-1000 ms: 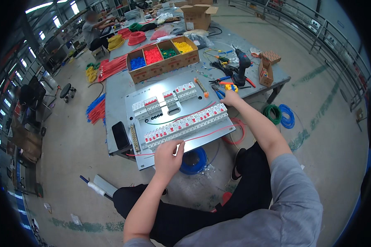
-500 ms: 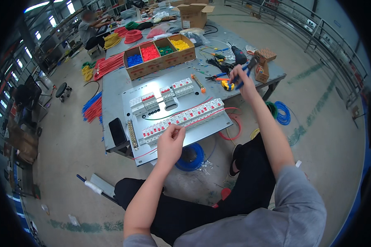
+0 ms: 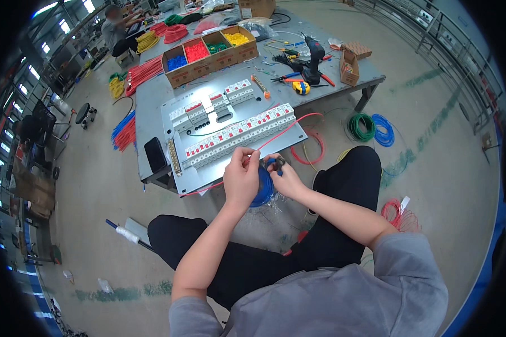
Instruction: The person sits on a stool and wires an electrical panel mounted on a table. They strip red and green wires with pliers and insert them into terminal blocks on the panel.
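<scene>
A red wire (image 3: 284,132) is pinched in my left hand (image 3: 242,178), in front of the near edge of a metal mounting plate (image 3: 194,92). The wire runs up to the right past a long row of white circuit breakers (image 3: 239,135), and a red length also shows at the lower left. Beside my left hand, my right hand (image 3: 287,181) is closed round pliers with blue handles (image 3: 275,164); their jaws are partly hidden. Smaller breaker groups (image 3: 197,112) sit farther back on the plate.
A divided cardboard box (image 3: 213,66) of coloured small parts stands behind the plate. A phone (image 3: 156,155) lies at left; a drill (image 3: 314,62) and tape measure (image 3: 301,88) are at right. A blue wire coil (image 3: 262,191) lies below the table edge. Someone sits far left.
My right hand has come down and left with the pliers, from over the table's right side to beside my left hand. The red wire is now lifted off the breaker row.
</scene>
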Motion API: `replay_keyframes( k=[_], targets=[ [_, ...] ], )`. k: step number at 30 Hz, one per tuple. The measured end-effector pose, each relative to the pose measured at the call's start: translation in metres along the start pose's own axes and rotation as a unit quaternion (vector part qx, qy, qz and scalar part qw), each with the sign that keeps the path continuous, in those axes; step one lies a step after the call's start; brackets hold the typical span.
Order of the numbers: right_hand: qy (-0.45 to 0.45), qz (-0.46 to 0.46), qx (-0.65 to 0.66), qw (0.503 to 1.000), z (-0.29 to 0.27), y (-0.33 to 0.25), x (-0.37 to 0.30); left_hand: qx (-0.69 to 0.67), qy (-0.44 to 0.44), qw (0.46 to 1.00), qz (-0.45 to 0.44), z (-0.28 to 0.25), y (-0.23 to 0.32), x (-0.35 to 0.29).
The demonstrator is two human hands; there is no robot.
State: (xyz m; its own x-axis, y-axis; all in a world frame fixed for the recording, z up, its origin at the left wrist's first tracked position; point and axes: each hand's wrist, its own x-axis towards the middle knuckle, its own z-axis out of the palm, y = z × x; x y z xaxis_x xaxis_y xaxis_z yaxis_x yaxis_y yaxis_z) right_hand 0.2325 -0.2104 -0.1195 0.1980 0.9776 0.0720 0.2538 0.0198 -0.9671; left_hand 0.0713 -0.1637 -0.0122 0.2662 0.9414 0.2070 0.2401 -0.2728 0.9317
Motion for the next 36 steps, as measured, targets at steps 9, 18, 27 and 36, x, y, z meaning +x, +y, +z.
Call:
replay_keyframes(
  k=[9, 18, 27, 36],
  targets=[
    [-0.023, 0.019, -0.022, 0.999, 0.011, -0.010, -0.007, -0.065, -0.013, 0.998, -0.001, 0.003, 0.001, -0.027],
    [-0.010, -0.002, 0.009, 1.000, 0.016, -0.021, -0.008, -0.119, -0.032, 0.992, -0.026, 0.003, -0.008, -0.025],
    [0.066, -0.140, -0.167, 0.974, 0.004, -0.016, -0.002, -0.118, -0.047, 0.990, -0.055, -0.002, -0.001, -0.020],
    [-0.036, -0.111, -0.014, 0.993, -0.017, -0.035, -0.008, 0.036, -0.049, 0.994, 0.094, -0.023, 0.013, -0.032]
  ],
)
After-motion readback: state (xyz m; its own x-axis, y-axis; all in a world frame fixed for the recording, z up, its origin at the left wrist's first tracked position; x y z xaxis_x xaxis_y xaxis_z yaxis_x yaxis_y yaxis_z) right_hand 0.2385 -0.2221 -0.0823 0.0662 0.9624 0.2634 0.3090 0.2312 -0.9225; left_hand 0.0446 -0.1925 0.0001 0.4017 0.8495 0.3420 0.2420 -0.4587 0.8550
